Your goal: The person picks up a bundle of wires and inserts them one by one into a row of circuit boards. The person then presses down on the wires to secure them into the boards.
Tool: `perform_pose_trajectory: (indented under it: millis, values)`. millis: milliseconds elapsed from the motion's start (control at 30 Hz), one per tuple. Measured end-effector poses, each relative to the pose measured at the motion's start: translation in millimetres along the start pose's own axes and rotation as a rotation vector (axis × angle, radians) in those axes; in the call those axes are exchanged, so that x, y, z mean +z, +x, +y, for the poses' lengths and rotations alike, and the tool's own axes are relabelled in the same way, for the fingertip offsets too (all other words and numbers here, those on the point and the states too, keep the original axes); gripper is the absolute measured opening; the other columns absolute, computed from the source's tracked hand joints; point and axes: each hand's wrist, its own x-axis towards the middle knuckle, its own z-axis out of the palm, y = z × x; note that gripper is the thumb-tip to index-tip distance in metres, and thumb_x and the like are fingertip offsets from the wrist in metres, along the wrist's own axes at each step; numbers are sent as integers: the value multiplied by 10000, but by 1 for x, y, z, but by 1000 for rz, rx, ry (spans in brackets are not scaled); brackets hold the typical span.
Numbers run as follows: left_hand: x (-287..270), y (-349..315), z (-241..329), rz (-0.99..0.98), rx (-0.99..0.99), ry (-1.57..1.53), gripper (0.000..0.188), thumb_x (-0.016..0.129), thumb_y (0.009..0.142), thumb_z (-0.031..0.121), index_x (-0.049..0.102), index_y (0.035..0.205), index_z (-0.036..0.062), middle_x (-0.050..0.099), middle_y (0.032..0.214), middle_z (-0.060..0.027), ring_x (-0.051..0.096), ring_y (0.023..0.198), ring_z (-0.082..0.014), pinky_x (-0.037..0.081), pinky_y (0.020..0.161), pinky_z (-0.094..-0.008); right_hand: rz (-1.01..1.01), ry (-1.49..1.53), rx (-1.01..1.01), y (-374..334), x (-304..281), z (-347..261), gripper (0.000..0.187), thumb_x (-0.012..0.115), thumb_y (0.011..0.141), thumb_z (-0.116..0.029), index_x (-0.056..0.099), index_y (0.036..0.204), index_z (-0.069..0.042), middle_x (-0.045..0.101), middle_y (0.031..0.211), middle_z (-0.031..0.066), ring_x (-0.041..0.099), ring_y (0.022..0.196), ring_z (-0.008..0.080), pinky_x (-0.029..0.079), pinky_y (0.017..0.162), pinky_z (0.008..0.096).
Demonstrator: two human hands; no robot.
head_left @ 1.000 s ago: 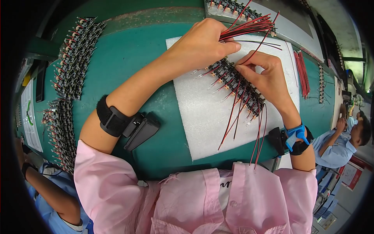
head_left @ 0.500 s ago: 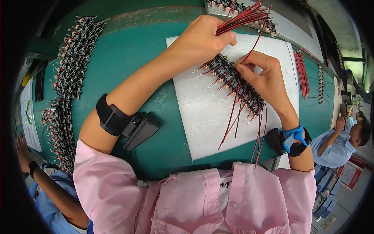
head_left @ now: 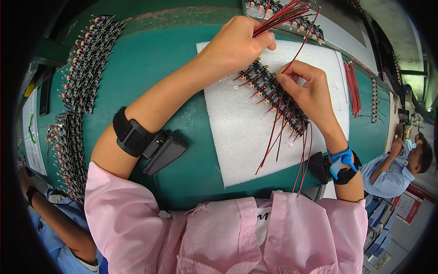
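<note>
We have the row of small black circuit boards (head_left: 273,96) lying aslant on the white foam sheet (head_left: 237,155), from close to its far edge down towards its right edge. The fingertips of our right hand (head_left: 306,89) sit right at the row's right side, about midway along. Our left hand (head_left: 244,43) is above the row's far end, over the sheet's far edge.

Our right thumb and forefinger are closed in a pinch on a single wire (head_left: 302,43), which rises up and away from the boards. Our left hand is clenched around a bundle of red and black wires (head_left: 286,17) — their free ends fan out beyond the sheet's far edge.

The left fingertips are hidden behind the hand, and the right hand covers part of the row. Whether the pinched wire's lower end touches a board, we cannot tell — the fingertips hide it.
</note>
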Motion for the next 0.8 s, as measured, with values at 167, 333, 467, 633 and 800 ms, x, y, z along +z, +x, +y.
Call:
perform_pose_trajectory:
  millis: [167, 333, 467, 633, 800]
  values:
    - [-2, -1, -3, -12, -27, 1, 250, 524, 712, 215, 606, 759, -16, 468, 533, -75, 468, 530, -164, 365, 508, -310, -2, -33, -11, 0, 5, -3, 69, 579, 694, -13, 555, 715, 49, 528, 618, 38, 441, 578, 77, 379, 561, 211]
    - [-6, -2, 5, -6, -29, -19, 260, 521, 727, 227, 603, 726, -20, 478, 544, -66, 453, 517, -151, 356, 502, -302, -17, -148, -39, -3, -3, -17, 49, 576, 697, -6, 572, 719, 38, 561, 660, 83, 483, 595, 124, 397, 572, 234]
    - [-13, 6, 15, 111, 19, -307, 278, 491, 793, 242, 572, 737, -18, 449, 529, -28, 408, 476, -113, 332, 454, -266, 29, -274, -317, -4, -12, -18, 66, 552, 681, 20, 567, 743, 36, 545, 689, 111, 501, 638, 193, 406, 641, 280]
    - [-21, 5, 35, 116, -170, -665, 301, 445, 854, 270, 522, 768, -8, 394, 516, 14, 329, 435, -68, 281, 399, -224, -61, -587, -423, -7, -24, -42, 128, 522, 658, 40, 551, 783, 37, 508, 693, 115, 495, 678, 239, 386, 721, 323]
    - [-23, -3, 67, 47, -267, -896, 310, 409, 877, 290, 489, 795, 2, 365, 529, 25, 280, 413, -50, 251, 366, -210, -99, -667, -479, -14, -41, -80, 160, 508, 651, 30, 538, 808, 36, 477, 682, 114, 494, 677, 237, 366, 754, 334]
